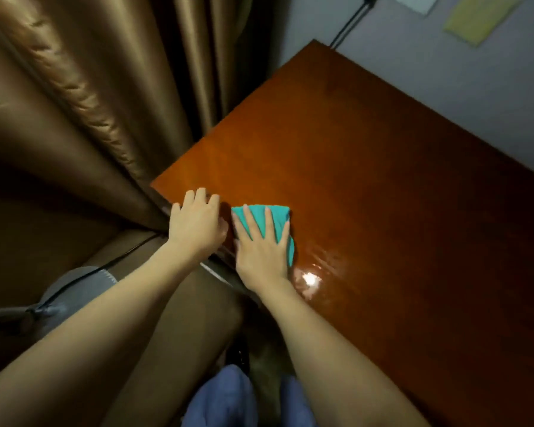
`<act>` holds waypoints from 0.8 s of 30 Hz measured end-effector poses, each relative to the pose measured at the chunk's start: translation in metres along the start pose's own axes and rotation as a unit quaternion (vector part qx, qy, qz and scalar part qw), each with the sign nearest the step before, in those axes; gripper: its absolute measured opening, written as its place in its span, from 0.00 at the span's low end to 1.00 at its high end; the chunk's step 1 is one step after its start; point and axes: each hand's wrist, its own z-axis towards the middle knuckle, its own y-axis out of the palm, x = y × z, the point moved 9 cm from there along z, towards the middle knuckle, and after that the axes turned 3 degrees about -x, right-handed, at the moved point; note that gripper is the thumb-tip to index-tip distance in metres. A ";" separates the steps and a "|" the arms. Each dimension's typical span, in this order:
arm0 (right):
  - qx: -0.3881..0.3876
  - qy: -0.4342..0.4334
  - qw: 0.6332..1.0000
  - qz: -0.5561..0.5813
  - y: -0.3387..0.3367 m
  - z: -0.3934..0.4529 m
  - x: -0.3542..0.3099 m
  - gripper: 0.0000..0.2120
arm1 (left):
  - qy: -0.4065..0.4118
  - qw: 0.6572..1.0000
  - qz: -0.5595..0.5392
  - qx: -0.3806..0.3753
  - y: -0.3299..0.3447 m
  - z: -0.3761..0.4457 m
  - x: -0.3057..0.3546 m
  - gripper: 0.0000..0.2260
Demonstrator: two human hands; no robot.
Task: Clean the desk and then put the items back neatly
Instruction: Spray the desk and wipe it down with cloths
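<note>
Head view: our right hand (261, 252) is the working grip, fingers spread flat and pressing the teal cloth (275, 220) onto the worktop (367, 180) near its lower-left corner. Our left hand (196, 221) rests open just beside it on the edge. The unwiped span stretches toward the upper right of the frame, so we judge the right hand leads.

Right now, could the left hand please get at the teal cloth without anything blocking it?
Probably yes: the left hand rests just beside the teal cloth, only bare desk between them, though the right hand presses on it.
</note>
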 end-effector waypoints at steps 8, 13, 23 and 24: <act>-0.005 0.174 0.981 0.081 0.028 -0.141 0.153 0.27 | 0.115 0.991 0.050 -0.056 0.037 -0.044 0.175 0.19; 0.021 0.266 0.958 0.107 0.058 -0.260 0.272 0.29 | 0.182 0.976 0.076 -0.087 0.075 -0.095 0.291 0.21; 0.058 0.361 0.920 0.138 0.105 -0.464 0.447 0.27 | 0.316 0.939 0.108 -0.081 0.141 -0.227 0.543 0.21; 0.060 0.367 0.918 0.140 0.109 -0.480 0.462 0.27 | 0.324 0.935 0.112 -0.084 0.149 -0.239 0.565 0.21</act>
